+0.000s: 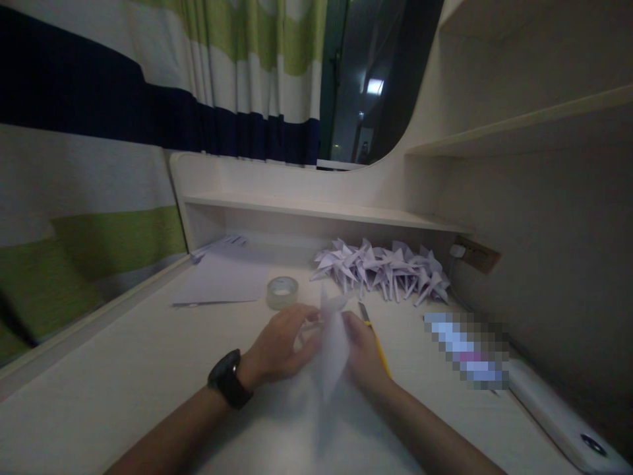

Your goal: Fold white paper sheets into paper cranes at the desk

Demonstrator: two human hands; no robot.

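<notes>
My left hand (279, 343), with a black watch on its wrist, and my right hand (363, 349) both pinch a folded piece of white paper (333, 340) between them, just above the pale desk (148, 369). The paper is blurred by motion. A yellow utility knife (373, 333) lies on the desk right behind my right hand. A roll of clear tape (282, 291) stands just beyond my left hand.
A heap of several folded paper pinwheels (383, 267) lies under the low shelf (316, 208). Flat paper sheets (225, 277) rest at the back left. A white device (564, 419) lies along the right wall, near a wall socket (477, 254). A striped curtain (99, 132) hangs at left.
</notes>
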